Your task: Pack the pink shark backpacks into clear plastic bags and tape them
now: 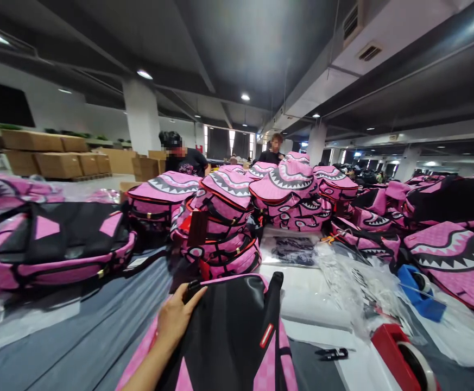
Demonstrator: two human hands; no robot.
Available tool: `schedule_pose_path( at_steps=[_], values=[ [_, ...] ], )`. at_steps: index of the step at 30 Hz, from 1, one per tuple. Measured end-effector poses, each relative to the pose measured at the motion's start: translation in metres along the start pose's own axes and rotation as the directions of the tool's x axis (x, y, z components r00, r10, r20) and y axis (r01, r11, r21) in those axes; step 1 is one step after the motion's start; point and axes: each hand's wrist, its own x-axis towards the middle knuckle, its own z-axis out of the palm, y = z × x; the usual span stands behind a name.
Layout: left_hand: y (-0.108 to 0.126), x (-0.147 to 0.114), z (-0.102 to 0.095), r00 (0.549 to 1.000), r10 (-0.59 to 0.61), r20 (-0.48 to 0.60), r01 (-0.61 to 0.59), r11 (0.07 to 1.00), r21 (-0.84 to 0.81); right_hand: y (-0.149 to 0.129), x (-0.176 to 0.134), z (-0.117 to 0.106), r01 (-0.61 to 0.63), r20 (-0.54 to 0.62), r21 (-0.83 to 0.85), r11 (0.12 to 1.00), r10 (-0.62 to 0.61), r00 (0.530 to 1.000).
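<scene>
Pinching a black strap (191, 291) at the eleven-o'clock edge of a smooth bag (228, 326): left hand (175, 315); open creased cloth (112, 315) at nine.

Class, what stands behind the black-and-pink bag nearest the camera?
Behind the bag stand stacked pink bags with toothed prints; whatever its body covers cannot be seen.

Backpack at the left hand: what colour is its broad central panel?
Black; the central panel shows best in the head view.

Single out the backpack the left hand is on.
The backpack at bottom centre, nearest the camera, with a red-edged label on its strap: it alone has the left hand near its top.
</scene>
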Motion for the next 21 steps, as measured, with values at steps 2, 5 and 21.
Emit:
schedule_pose_path(
  at_steps=[2, 5, 21],
  values=[
    [-0.007, 0.003, -0.001, 0.996, 0.082, -0.023, -0.081, 0.996, 0.041, 0.033, 0.008, -0.022, -0.129, -0.007, 0.049, 0.990, 0.129, 0.992],
    [0.002, 0.008, -0.003, 0.969, 0.247, 0.007, -0.246, 0.965, 0.089, 0.086, 0.039, -0.044, -0.533, 0.055, 0.132, 0.836, 0.531, 0.846],
    [0.041, -0.039, 0.113, 0.668, 0.605, 0.434, -0.571, 0.790, -0.224, 0.056, 0.081, -0.049, -0.044, -0.348, -0.160, 0.986, -0.015, 0.937]
  ],
)
